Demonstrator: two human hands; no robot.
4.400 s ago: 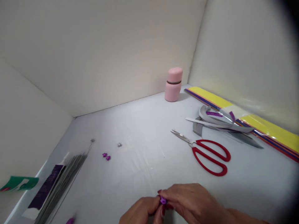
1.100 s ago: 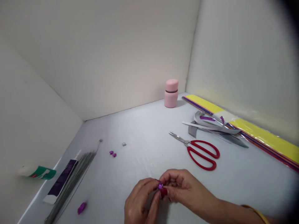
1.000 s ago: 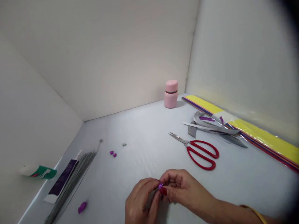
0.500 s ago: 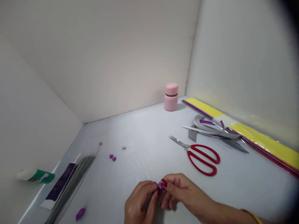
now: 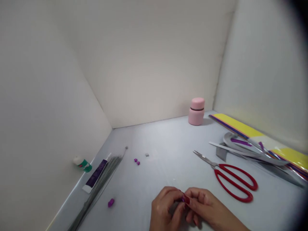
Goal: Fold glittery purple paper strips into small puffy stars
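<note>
Near the bottom of the view, my left hand (image 5: pixel 165 205) and my right hand (image 5: pixel 204 202) meet fingertip to fingertip. Both are closed in a pinch on a small shiny purple star (image 5: pixel 183 199), mostly hidden by fingers and red nails. Two more small purple stars (image 5: pixel 137 161) lie together on the white table, left of my hands. A little beyond them is a tiny silver star (image 5: pixel 147 155). A larger purple folded piece (image 5: pixel 111 202) rests nearer to me, at the left.
Red-handled scissors (image 5: pixel 234 179) lie right of my hands. Behind them are silver and purple strips (image 5: pixel 240 149) and a yellow-topped pack (image 5: pixel 235 125). A pink flask (image 5: pixel 196 112) stands at the back. Grey wires (image 5: pixel 99 187), a purple tube (image 5: pixel 96 175) and a green-white bottle (image 5: pixel 83 164) are left.
The view has swung left, so everything appears further right. Both hands keep their pinch on the purple star, which is now more covered by the fingers.
</note>
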